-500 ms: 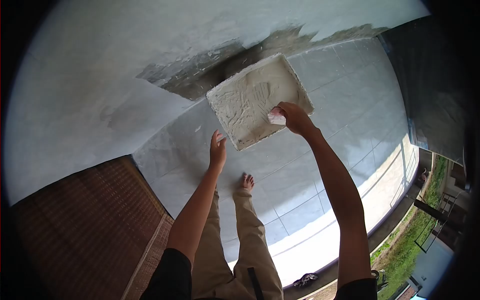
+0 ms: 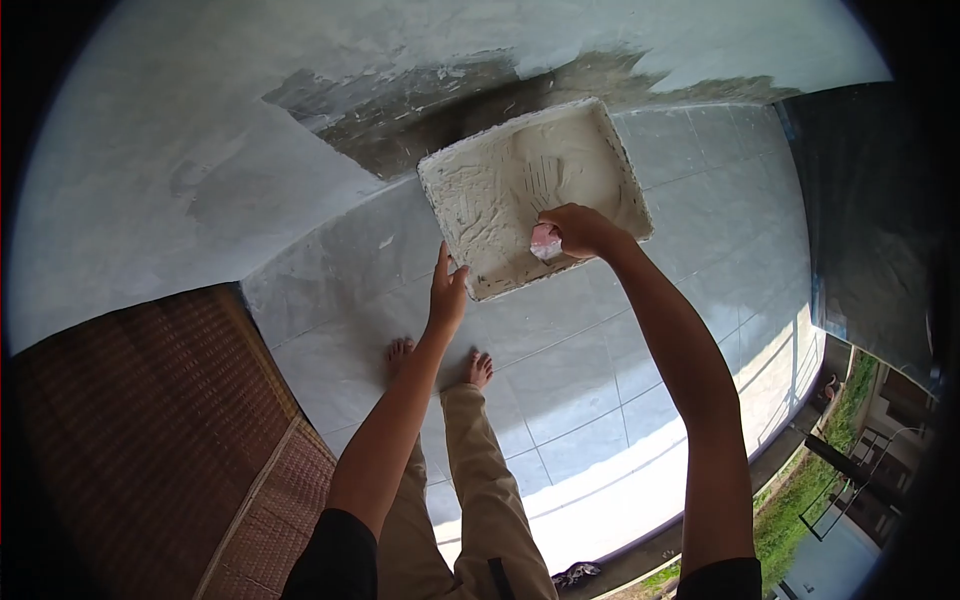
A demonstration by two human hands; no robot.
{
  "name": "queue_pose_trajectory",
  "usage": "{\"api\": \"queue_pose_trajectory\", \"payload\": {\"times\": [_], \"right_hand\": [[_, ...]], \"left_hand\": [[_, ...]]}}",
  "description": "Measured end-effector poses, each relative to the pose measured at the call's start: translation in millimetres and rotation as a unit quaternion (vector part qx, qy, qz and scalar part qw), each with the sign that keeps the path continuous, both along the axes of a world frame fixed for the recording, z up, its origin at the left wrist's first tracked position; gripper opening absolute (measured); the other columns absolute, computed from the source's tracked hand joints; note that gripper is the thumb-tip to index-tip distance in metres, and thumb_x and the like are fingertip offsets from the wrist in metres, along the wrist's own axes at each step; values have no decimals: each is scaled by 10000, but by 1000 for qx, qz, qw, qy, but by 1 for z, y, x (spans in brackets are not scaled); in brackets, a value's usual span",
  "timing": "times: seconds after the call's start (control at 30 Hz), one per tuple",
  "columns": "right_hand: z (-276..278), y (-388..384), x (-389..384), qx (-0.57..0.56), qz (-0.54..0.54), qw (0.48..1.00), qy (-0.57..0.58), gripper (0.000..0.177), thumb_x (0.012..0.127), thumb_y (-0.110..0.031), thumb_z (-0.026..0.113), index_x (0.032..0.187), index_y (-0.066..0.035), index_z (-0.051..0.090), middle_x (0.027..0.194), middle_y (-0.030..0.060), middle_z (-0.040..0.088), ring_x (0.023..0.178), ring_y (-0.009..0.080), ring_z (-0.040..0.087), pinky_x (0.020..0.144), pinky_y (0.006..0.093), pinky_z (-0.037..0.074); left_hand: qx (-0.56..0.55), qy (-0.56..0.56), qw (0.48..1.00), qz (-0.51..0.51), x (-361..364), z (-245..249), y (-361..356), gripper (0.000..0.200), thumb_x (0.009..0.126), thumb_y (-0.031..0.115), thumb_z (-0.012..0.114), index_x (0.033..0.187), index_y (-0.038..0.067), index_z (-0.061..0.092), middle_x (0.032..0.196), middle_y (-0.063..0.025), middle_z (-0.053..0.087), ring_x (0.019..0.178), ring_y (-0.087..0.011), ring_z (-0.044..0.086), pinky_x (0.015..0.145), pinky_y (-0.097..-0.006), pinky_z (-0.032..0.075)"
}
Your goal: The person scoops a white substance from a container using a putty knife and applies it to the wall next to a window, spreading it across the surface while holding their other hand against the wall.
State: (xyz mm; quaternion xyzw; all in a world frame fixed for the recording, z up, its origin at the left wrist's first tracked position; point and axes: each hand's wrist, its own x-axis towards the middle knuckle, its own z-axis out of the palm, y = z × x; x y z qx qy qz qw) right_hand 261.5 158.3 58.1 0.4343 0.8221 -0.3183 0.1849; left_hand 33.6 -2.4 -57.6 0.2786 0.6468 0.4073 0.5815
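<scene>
A rectangular tray [image 2: 612, 150], its rim crusted, holds pale wet plaster [image 2: 585, 160] with several parallel grooves in it. My right hand [image 2: 590, 232] is closed on a small pink, plaster-smeared scraper [image 2: 545, 241], low over the tray's near side. The fingers hide part of this tool. At the tray's near left corner is my left hand [image 2: 447, 298], its thumb over the rim and the index finger along the outer side.
Behind the tray, the white wall [image 2: 230, 130] has a bare dark strip [image 2: 390, 140] along its base. My bare feet [image 2: 480, 368] stand on grey floor tiles [image 2: 570, 350]. A brown woven panel [image 2: 160, 420] is at left, a dark sheet [image 2: 860, 190] at right.
My left hand has moved up from beside the tray to its near left corner. The right hand has turned the scraper, showing more of its pink face, still over the tray.
</scene>
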Motion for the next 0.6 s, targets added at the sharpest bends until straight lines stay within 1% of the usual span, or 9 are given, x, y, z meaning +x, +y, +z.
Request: {"api": "queue_pose_trajectory", "payload": {"times": [0.07, 0.17, 0.3, 0.37, 0.6], "right_hand": [[1, 1, -3, -2, 1, 1000, 6, 323, 817, 27, 605, 1121, -75, 643, 1029, 174, 697, 986, 359, 666, 813, 434, 517], [6, 5, -9, -21, 5, 1000, -9, 322, 819, 17, 614, 1126, -75, 648, 1035, 178, 699, 981, 361, 669, 814, 435, 519], [2, 11, -9, -44, 0, 999, -6, 308, 834, 0, 623, 1131, -74, 654, 1043, 180, 702, 982, 360, 671, 809, 436, 523], [-6, 12, -7, -38, -3, 999, -10, 351, 790, 1, 615, 1110, -128, 684, 1043, 127, 719, 1009, 321, 685, 830, 429, 538], [-2, 18, -15, -59, 4, 998, -35, 361, 798, -9, 612, 1133, -126, 683, 1071, 135, 714, 1026, 329, 680, 845, 431, 535]], "left_hand": [[6, -19, 1000, 4, 0, -4, 0, 716, 981, 206, 537, 1606, 165, 189, 1494, -139, 408, 1254, -219, 514, 976, -377, 455], [5, -31, 1000, -4, -2, -4, -1, 716, 982, 207, 539, 1606, 166, 188, 1489, -136, 411, 1246, -215, 516, 984, -377, 453], [-7, -29, 1000, -6, -2, 7, 0, 712, 985, 210, 538, 1606, 173, 191, 1489, -136, 411, 1243, -215, 518, 992, -378, 450], [12, -43, 999, -4, -2, 4, -1, 708, 988, 208, 534, 1606, 184, 192, 1494, -139, 409, 1238, -215, 522, 997, -384, 447], [-3, -50, 999, -4, -3, 13, 0, 710, 988, 209, 543, 1607, 196, 196, 1486, -137, 418, 1224, -209, 527, 994, -383, 445]]}}
